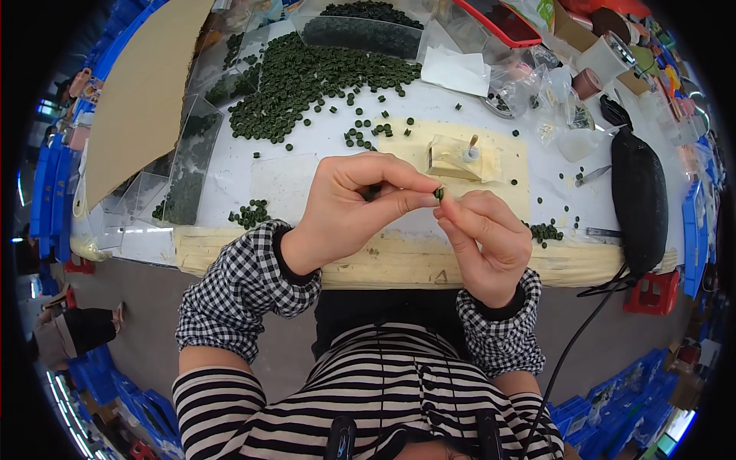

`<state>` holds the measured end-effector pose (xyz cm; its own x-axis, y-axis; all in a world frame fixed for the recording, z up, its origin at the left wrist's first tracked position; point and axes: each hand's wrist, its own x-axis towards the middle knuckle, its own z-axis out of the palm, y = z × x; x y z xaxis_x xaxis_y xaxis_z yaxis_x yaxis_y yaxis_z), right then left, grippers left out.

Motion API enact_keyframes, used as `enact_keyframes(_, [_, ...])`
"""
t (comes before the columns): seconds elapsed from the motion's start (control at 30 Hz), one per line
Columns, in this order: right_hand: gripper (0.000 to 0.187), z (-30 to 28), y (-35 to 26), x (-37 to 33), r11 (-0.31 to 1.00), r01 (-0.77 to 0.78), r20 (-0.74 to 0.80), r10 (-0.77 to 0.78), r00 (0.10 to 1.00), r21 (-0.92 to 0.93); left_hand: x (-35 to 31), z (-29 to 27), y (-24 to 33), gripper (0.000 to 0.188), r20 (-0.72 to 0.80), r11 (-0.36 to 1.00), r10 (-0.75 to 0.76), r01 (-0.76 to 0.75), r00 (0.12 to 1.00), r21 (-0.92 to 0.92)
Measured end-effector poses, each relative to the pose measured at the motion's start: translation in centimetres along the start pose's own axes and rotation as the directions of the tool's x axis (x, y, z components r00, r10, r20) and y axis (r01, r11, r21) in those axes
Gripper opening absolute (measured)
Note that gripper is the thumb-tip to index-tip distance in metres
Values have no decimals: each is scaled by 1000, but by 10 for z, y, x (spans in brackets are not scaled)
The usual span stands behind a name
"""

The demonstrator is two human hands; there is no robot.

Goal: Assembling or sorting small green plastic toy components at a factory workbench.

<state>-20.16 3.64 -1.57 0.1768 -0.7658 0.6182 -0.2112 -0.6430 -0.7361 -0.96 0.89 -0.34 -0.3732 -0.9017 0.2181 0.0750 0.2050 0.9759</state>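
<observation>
Between my two hands, above the table's front part, is a small dark green round piece with a groove, spool-like. My left hand pinches it between thumb and index finger. The fingertips of my right hand close on it from the other side. Something dark green shows behind the left thumb, mostly hidden by the fingers. Just beyond my hands stands a tape-wrapped block with a short peg sticking up. A large heap of like green pieces spreads over the white table farther back.
Smaller groups of green pieces lie near the front edge, at left and right. Clear plastic boxes and a cardboard sheet fill the left. A black pouch with a cable lies right; folded white paper lies behind.
</observation>
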Motion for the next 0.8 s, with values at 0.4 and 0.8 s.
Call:
enact_keyframes(0.4, [33, 2, -1, 0, 1000, -10, -47, 9, 999, -12, 2, 0, 0, 19, 12, 998, 58, -58, 998, 31])
enact_keyframes(0.8, [33, 1, -3, 0, 999, -45, -41, 46, 998, 25, 2, 1, 1, 19, 1, 998, 56, -56, 998, 41])
